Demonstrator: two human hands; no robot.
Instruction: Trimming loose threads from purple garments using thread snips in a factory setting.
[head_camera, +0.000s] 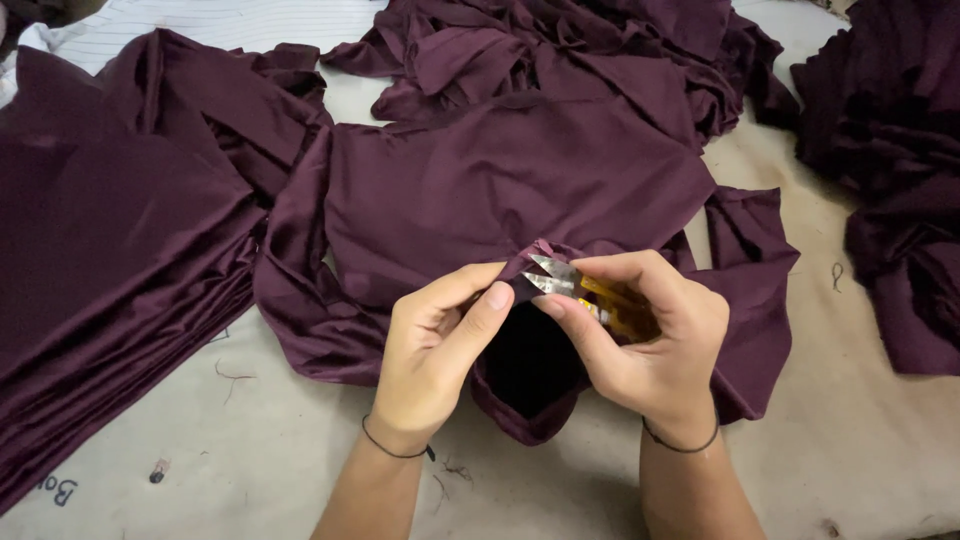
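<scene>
No bin, box or tray shows anywhere on the bench; the cloth lies straight on its pale, thread-littered covering. A flat stack of folded maroon pieces fills the left of the frame, a looser heap sits at the top centre, and another dark pile runs down the right edge. A strip of white striped fabric peeks out at the upper left.

In the middle of the frame lies the maroon garment, spread out, with its near edge lifted between both hands. The left hand is partly closed, thumb and forefinger pinching a fold of that edge just left of centre. The right hand is curled round a pair of yellow-handled thread snips (only the handle's top and the two silver blades show), and the blade tips point left, touching or just beside the pinched fold; the blades stand slightly apart. Each wrist wears a thin dark band.
</scene>
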